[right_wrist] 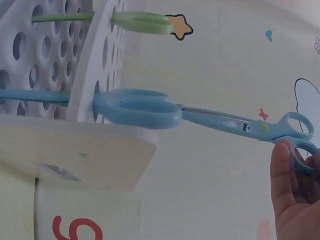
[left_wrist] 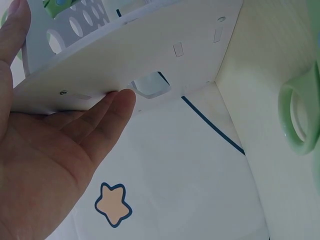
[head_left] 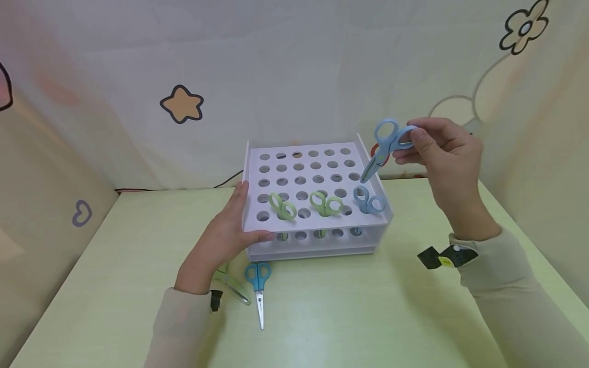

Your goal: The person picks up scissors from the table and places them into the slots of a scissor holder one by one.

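My right hand (head_left: 453,153) pinches light blue scissors (head_left: 382,156) by one handle loop, blades pointing down-left over the right part of a white rack (head_left: 313,223) with rows of round holes. Another pair of blue scissors (right_wrist: 137,108) stands in a front hole at the right, loops up. Two green-handled scissors (head_left: 281,207) (head_left: 325,204) stand in holes to its left. My left hand (head_left: 225,230) holds the rack's front left corner, thumb across the front and fingers (left_wrist: 117,107) flat along the side panel.
On the table (head_left: 138,245), in front of the rack, lie blue-handled scissors (head_left: 259,286) with silver blades. Green scissors (head_left: 234,286) lie beside them, partly hidden by my left wrist. A printed cloth (head_left: 276,66) hangs behind the rack, with a dark cable (head_left: 227,179) along its foot.
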Available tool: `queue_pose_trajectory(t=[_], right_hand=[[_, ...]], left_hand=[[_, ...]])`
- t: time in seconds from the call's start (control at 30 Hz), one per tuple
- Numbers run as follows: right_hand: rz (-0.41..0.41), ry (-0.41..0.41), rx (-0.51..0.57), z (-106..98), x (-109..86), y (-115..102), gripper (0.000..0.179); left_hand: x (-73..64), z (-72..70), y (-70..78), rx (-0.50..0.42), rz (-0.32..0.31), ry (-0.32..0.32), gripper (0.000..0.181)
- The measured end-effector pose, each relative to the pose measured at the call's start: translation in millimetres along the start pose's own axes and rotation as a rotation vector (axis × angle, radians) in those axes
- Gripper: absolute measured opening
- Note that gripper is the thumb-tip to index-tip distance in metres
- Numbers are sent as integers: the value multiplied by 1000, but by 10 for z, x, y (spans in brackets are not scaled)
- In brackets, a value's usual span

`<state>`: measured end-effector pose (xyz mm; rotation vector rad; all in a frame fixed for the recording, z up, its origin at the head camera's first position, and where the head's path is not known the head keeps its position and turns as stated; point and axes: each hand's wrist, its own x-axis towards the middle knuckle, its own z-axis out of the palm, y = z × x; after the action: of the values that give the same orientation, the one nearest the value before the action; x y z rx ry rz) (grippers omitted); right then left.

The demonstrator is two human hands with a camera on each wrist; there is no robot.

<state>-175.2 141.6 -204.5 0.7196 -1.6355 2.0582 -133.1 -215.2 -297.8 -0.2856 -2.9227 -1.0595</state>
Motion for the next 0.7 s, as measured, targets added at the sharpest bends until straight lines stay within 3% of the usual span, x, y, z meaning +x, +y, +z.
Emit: queue_pose_trajectory(t=[0.7], right_hand=[[214, -50, -188, -103, -75, 435, 25]], left_hand=[[11, 12, -7, 3, 0, 6, 120]])
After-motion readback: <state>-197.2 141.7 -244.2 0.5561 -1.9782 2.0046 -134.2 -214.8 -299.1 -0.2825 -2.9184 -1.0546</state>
